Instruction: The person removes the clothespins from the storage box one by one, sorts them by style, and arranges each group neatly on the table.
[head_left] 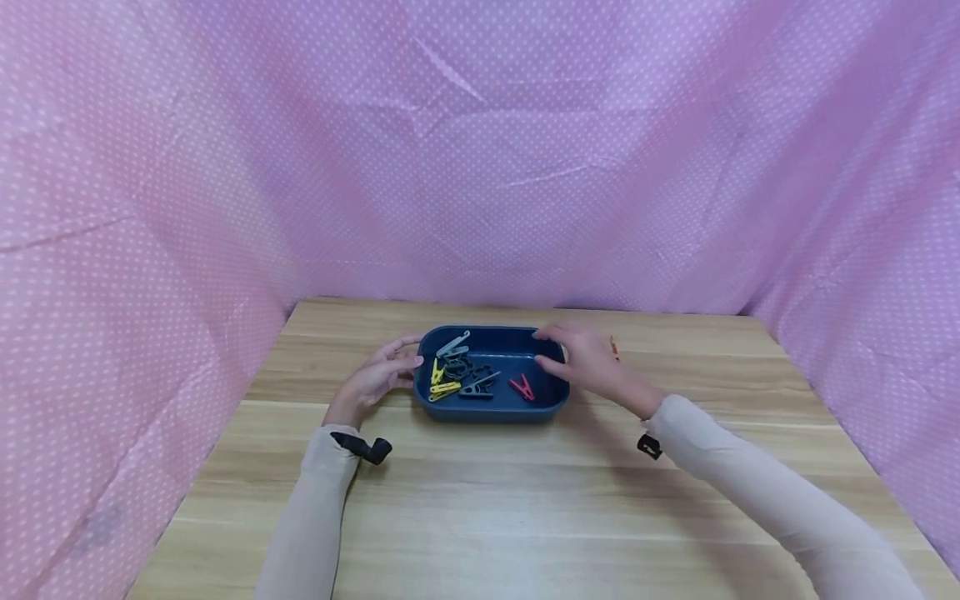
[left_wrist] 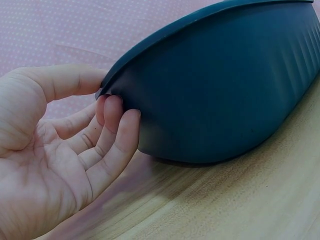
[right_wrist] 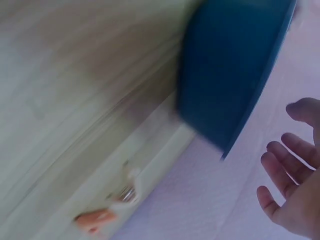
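A dark blue oblong plastic basin (head_left: 491,412) stands on the table with several clips in it. My left hand (head_left: 381,372) holds its left end, thumb at the rim (left_wrist: 150,42) and fingers below it in the left wrist view. Over the basin's right end is my right hand (head_left: 581,354), its fingers apart and nothing between them; in the right wrist view this hand (right_wrist: 295,170) shows beside the basin's rim. Inside the basin, a red clothespin (head_left: 522,387) lies at the right. Yellow clips (head_left: 445,388) and grey clips (head_left: 453,343) lie to the left.
Behind the right hand, a small orange item (head_left: 614,347) lies on the wooden table (head_left: 480,500). Blurred in the right wrist view are an orange piece (right_wrist: 96,218) and a pale clip (right_wrist: 127,192). Pink dotted cloth (head_left: 480,167) hangs along the table's back and sides.
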